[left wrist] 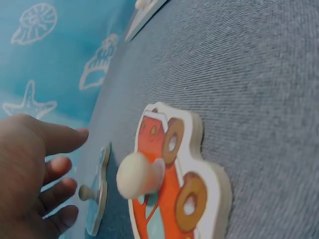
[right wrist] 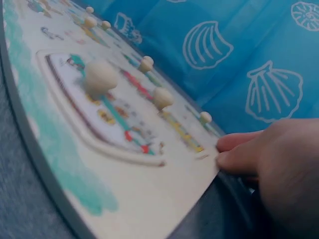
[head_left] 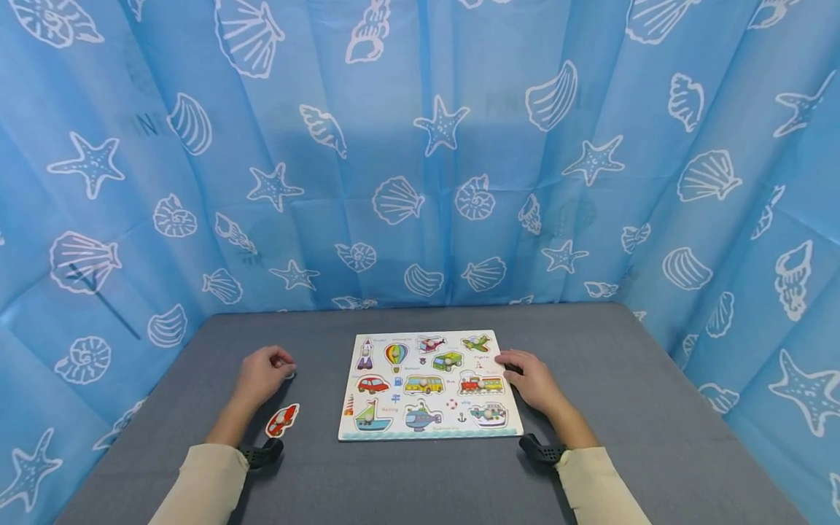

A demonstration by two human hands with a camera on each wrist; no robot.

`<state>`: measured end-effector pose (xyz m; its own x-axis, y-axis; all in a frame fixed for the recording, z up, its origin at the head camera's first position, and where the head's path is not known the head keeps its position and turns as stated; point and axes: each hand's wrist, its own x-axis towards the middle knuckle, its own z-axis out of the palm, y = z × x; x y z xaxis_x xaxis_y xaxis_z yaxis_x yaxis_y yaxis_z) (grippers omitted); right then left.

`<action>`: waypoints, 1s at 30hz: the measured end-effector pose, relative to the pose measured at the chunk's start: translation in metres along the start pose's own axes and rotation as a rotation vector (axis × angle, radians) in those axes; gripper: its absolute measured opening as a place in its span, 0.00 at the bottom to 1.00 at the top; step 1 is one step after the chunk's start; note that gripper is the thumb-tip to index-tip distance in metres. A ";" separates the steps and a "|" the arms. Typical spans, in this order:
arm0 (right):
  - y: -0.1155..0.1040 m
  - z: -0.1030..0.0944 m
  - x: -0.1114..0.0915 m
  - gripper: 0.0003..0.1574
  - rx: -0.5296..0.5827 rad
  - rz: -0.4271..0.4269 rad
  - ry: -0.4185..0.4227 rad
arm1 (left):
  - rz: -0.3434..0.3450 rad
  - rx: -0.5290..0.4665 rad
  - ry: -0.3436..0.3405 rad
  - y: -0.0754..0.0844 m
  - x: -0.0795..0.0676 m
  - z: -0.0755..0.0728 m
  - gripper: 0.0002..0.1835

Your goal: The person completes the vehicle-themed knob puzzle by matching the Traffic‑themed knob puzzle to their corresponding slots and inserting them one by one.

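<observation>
My left hand [head_left: 261, 375] hovers at the left of the table, fingers loosely bent. Just beyond its fingertips in the left wrist view is a bluish knobbed puzzle piece [left wrist: 99, 191], seen edge-on; a gap shows between them. Nearer me lies a red vehicle puzzle piece [head_left: 282, 421] with brown wheels and a pale wooden knob. My right hand [head_left: 534, 379] holds the right edge of a white wooden puzzle board [head_left: 410, 430], thumb and forefinger at its rim. Vehicle pictures cover the board, several with knobs. The undersides of the right fingers are hidden.
A grey cloth-covered table [head_left: 420, 481] spreads under everything. Behind it and along both sides hangs a blue curtain [head_left: 407, 153] with white shells and starfish. Black bands [head_left: 262, 456] sit on both wrists, below pale sleeves.
</observation>
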<state>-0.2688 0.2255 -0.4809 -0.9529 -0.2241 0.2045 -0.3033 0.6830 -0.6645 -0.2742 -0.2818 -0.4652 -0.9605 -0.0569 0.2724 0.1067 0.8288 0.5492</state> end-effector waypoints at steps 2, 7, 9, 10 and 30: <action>-0.001 -0.001 0.000 0.20 -0.006 -0.008 -0.024 | -0.027 0.006 -0.004 -0.002 -0.001 -0.002 0.05; -0.002 -0.003 0.000 0.23 -0.008 -0.024 -0.079 | -0.094 0.018 -0.045 -0.006 -0.003 -0.003 0.07; -0.003 -0.004 -0.001 0.23 -0.002 -0.024 -0.080 | -0.103 0.005 -0.057 -0.007 -0.004 -0.005 0.08; -0.003 -0.004 -0.002 0.23 -0.003 -0.025 -0.077 | -0.105 -0.002 -0.061 -0.008 -0.004 -0.005 0.09; -0.006 0.000 -0.009 0.24 -0.084 -0.012 -0.023 | -0.228 0.064 -0.150 -0.008 -0.004 -0.016 0.10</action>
<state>-0.2583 0.2233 -0.4787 -0.9489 -0.2480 0.1954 -0.3157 0.7359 -0.5990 -0.2667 -0.2971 -0.4578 -0.9857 -0.1665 0.0247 -0.1282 0.8378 0.5307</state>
